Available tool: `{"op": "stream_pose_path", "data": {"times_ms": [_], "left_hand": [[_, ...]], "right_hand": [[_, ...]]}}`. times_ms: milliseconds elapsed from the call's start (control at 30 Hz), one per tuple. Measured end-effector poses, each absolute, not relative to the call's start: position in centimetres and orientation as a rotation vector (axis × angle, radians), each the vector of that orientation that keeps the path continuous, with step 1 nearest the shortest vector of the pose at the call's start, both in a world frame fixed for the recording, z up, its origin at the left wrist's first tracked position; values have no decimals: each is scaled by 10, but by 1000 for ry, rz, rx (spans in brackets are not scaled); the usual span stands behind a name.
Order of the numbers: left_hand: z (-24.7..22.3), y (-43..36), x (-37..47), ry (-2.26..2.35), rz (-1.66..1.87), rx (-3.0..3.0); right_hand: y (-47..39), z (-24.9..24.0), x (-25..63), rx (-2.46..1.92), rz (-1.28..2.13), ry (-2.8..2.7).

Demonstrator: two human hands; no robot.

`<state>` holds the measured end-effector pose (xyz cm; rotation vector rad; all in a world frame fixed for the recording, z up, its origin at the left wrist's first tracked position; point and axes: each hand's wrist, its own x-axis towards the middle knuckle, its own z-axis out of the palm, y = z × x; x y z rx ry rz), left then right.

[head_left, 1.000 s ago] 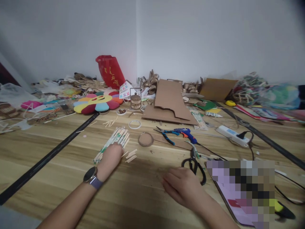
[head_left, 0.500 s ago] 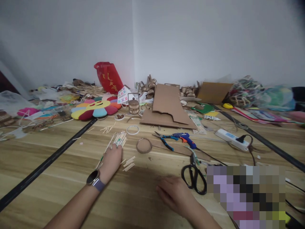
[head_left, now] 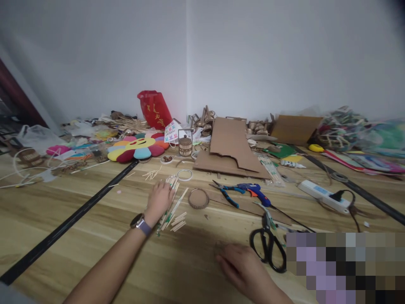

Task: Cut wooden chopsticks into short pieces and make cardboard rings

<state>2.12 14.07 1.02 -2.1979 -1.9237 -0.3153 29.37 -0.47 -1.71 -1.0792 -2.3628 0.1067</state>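
My left hand (head_left: 160, 200) is closed over a plastic packet of thin wooden sticks (head_left: 175, 207) with green print. A few short cut sticks (head_left: 179, 222) lie just right of the packet. My right hand (head_left: 238, 264) rests low over the table, its fingers loosely bent and slightly blurred, with nothing visible in them. Close to its right lie black-handled scissors (head_left: 268, 245). Between and beyond the hands is a round brown ring (head_left: 198, 198) with a ridged edge. Farther back sit a white ring (head_left: 184, 175) and more short sticks (head_left: 152, 173).
Blue-handled pliers (head_left: 228, 194), a blue glue gun (head_left: 255, 192) and its cord lie right of centre. Torn cardboard (head_left: 229, 141), a small lidded wooden bucket (head_left: 185, 147) and a flower cushion (head_left: 139, 147) stand behind. A power strip (head_left: 324, 196) is at right.
The view has shifted, so the scene sits farther right. My left hand has moved slightly away from me, and the stick packet shows more to its right. My right hand has hardly moved.
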Motion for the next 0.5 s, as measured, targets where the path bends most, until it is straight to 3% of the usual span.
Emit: {"op": "stream_pose_path", "data": {"times_ms": [233,500], "left_hand": [[20,225,-50,-2119,-316,-2034],[6,300,-41,-2106,-212,-2079]], "right_hand": [[-2,-19,294,-1075,86,-2340],[16,-65,301,-1090,-150,-2213]]}}
